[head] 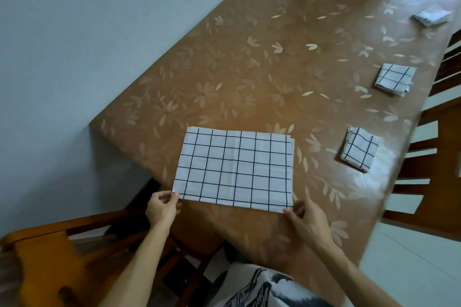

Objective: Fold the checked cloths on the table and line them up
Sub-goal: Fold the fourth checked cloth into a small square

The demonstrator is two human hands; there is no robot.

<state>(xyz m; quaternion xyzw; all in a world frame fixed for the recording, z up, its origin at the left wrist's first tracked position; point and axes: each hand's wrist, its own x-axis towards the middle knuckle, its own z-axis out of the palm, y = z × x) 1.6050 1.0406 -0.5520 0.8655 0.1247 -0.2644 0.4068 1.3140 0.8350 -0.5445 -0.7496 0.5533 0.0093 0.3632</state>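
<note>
A white cloth with dark checks (pixel 234 168) lies flat near the table's front edge, folded into a wide rectangle of several layers. My left hand (pixel 162 207) pinches its near left corner. My right hand (pixel 305 217) pinches its near right corner. Three smaller folded checked cloths lie in a row along the right side: the nearest folded cloth (pixel 360 148), the middle folded cloth (pixel 395 78), and the far folded cloth (pixel 431 15).
The brown table (pixel 249 70) has a leaf-patterned cover and stands against a pale wall on the left. A wooden chair (pixel 50 257) stands at the near left. More wooden chairs (pixel 429 157) line the table's right edge.
</note>
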